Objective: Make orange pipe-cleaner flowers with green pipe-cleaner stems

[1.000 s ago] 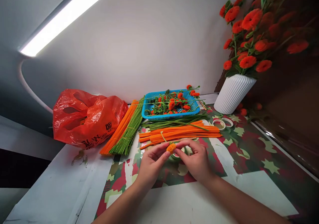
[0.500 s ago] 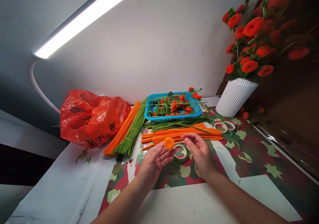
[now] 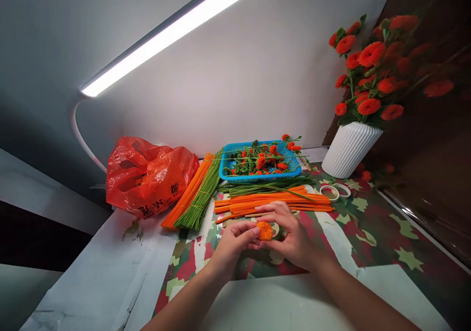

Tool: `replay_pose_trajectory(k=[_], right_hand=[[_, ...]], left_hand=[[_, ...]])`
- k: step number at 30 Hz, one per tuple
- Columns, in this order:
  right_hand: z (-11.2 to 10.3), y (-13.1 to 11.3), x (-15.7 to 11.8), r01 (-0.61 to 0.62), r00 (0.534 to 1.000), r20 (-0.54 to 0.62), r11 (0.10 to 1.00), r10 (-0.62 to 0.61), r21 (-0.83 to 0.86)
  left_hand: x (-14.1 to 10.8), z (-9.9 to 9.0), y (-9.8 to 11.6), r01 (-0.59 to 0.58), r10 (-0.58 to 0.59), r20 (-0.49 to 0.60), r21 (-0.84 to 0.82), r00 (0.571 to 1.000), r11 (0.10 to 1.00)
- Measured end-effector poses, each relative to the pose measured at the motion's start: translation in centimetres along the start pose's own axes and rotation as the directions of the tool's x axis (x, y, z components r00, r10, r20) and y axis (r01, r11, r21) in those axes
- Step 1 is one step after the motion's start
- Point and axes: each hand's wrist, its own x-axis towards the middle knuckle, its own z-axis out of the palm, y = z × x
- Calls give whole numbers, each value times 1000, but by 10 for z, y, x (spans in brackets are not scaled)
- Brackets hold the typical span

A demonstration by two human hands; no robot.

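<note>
A small orange pipe-cleaner flower (image 3: 265, 231) is held between both hands above the table. My left hand (image 3: 237, 240) grips it from the left, thumb on its edge. My right hand (image 3: 290, 233) closes round it from the right, with the thumb below and the fingers above. Behind the right fingers a roll of green tape (image 3: 276, 231) lies mostly hidden. Just beyond the hands, orange pipe cleaners (image 3: 272, 202) lie in a loose row, with dark green stems (image 3: 253, 187) behind them.
A blue basket (image 3: 257, 179) holds orange flowers with green stems. Left of it are bundled green pipe cleaners (image 3: 200, 193) and a red plastic bag (image 3: 154, 179). On the right stand a white vase (image 3: 351, 149) of flowers and two tape rings (image 3: 329, 192). A lamp (image 3: 165, 41) hangs overhead.
My right hand has moved left and closed on the flower, which earlier rested on the fingers of my open left hand. The left fingers have curled in. The view has shifted slightly.
</note>
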Motion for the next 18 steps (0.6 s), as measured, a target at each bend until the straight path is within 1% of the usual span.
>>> replay_pose_trajectory(k=[3, 9, 18], right_hand=[[1, -2, 1, -5, 1000, -2, 1000, 5, 26], [3, -2, 0, -56, 998, -31, 995, 58, 83], [4, -2, -1, -68, 996, -45, 993, 72, 95]], left_hand=[[0, 0, -1, 11, -12, 22, 8, 1000, 1000], [-1, -1, -2, 17, -18, 15, 28, 1000, 999], [-1, 1, -1, 40, -40, 0, 9, 999, 999]])
